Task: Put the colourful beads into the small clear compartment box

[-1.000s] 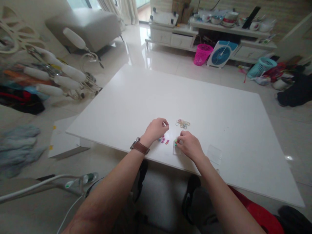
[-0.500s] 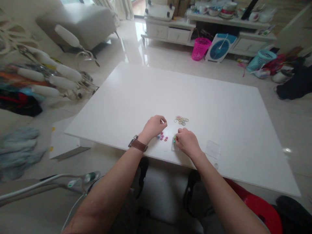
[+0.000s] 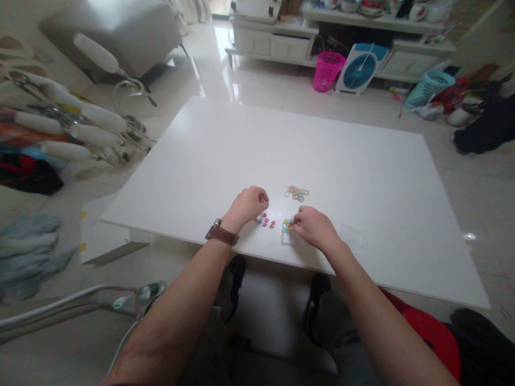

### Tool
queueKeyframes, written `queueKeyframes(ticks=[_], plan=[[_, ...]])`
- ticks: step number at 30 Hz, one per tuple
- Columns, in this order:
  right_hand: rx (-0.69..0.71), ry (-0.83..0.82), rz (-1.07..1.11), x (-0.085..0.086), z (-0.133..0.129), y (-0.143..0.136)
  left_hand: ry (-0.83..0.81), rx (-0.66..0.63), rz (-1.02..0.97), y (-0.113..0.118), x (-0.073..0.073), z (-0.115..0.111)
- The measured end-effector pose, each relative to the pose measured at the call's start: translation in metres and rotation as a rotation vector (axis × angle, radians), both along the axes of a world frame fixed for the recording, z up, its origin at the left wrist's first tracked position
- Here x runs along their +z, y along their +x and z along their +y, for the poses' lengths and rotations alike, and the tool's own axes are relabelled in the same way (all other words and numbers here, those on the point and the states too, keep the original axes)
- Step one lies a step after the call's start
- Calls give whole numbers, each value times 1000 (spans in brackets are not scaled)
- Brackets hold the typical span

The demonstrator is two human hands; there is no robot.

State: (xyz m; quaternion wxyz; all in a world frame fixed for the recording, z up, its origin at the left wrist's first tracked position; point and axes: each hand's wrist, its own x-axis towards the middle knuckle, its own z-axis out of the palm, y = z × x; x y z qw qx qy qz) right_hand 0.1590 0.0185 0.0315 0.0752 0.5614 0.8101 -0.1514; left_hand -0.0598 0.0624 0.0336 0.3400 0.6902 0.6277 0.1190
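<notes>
My left hand (image 3: 250,205) hovers over the table with thumb and fingers pinched; a thin pale bit may be between the tips, too small to name. Just below it lie several small pink and red pieces (image 3: 265,221), with a blue one (image 3: 258,220) partly hidden by the hand. My right hand (image 3: 314,225) is closed, fingertips at the right edge of a small clear plastic box (image 3: 288,239). Colourful small pieces (image 3: 287,224) in green, yellow and orange fill the far part of this box. What the right fingertips hold is hidden.
Beyond the hands lies a loose pile of thin rings (image 3: 298,193). A clear lid-like plate (image 3: 350,237) rests right of my right hand, on the white table (image 3: 249,139). Past the table stand a pink basket (image 3: 328,72) and a blue-white fan (image 3: 361,68). A red stool (image 3: 430,335) is below right.
My right hand has shifted right from over the clear box, uncovering the colourful pieces inside. My left hand stays pinched near the pink pieces. The camera view has tilted slightly.
</notes>
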Motion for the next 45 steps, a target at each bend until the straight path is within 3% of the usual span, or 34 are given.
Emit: queueKeyframes(ticks=[5,13,20,25,33,40,45], plan=[[21,-47,-15,-1,-2,-5,-54,-86,103,-14,-9,1],[20,-61,-5,6,-4,-8,-143,-105,246,-27,-5,1],[-45,25,35,17,-4,5,-112,-265,216,-12,-20,-4],[-146,58,82,22,-5,18,-70,-323,303,0,-28,-10],[-168,51,104,22,-9,24,-67,-318,301,0,-27,-10],[-159,59,117,23,-10,24,-8,-283,216,-1,-18,-7],[-145,47,107,21,-11,21,-37,-380,149,11,-21,-11]])
